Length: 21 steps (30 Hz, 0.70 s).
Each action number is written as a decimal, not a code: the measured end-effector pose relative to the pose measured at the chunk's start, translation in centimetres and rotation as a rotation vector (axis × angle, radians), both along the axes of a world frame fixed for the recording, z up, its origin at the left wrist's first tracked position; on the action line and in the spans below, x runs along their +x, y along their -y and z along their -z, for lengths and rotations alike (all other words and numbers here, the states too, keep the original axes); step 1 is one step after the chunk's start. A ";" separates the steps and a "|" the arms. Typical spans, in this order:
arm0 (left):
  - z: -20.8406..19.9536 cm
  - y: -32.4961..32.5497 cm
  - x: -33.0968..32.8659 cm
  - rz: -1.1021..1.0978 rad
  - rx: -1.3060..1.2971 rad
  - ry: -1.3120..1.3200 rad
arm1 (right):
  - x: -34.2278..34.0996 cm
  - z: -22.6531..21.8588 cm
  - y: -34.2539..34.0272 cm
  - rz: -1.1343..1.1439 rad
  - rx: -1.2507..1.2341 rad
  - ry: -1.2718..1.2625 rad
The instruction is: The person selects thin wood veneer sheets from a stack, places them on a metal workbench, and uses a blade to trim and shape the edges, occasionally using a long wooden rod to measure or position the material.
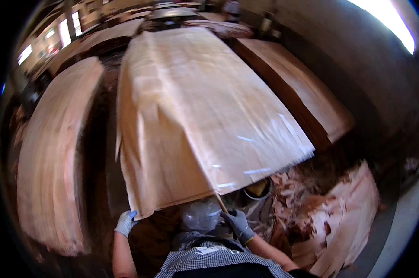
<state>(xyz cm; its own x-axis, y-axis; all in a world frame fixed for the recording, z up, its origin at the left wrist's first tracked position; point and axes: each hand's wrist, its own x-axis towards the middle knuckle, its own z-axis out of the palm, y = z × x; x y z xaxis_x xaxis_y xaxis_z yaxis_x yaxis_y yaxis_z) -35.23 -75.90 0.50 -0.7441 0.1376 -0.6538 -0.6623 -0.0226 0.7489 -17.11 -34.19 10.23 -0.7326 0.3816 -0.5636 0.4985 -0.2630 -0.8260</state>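
A large pale wood veneer sheet (pixel 163 171) lies across the stack in front of me, with folds rising along its left side. My left hand (pixel 125 223), in a light glove with blue fingertips, pinches its near left corner. My right hand (pixel 238 226), in a grey glove, is closed around a thin brown wooden stick (pixel 221 203). The stick's far end meets the near edge of the veneer, and I cannot make out whether it goes beneath. Short strips of whitish tape (pixel 256 171) show on the flatter veneer (pixel 232 139) to the right.
Curved veneer stacks stand to the left (pixel 51 162) and right (pixel 302 83). Below the near edge are a clear plastic bag (pixel 201 216) and a round bucket (pixel 258 190). Torn veneer scraps (pixel 344 222) are heaped at lower right. A person (pixel 231 10) is far back.
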 end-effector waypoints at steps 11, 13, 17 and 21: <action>1.3 -25.2 0.3 0.032 0.110 -0.081 | 1.7 -7.1 -25.0 0.074 -0.422 -0.151; -0.7 -31.3 1.0 0.007 0.062 -0.063 | 2.5 -7.4 -30.6 0.057 -0.363 -0.130; -2.0 -42.6 0.9 0.129 -0.040 -0.094 | 4.0 -7.4 -42.0 0.109 -0.418 -0.181; -6.0 -54.3 1.5 0.212 0.009 -0.119 | 6.2 -8.9 -51.6 0.271 -0.160 -0.150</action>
<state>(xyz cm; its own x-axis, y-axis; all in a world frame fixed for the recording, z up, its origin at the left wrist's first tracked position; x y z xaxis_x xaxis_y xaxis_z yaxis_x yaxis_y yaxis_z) -33.74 -21.59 6.47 -0.7700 0.3040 -0.5609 -0.5597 0.1001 0.8226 -10.92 17.43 19.12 -0.6961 0.4887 -0.5260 0.2693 -0.5014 -0.8223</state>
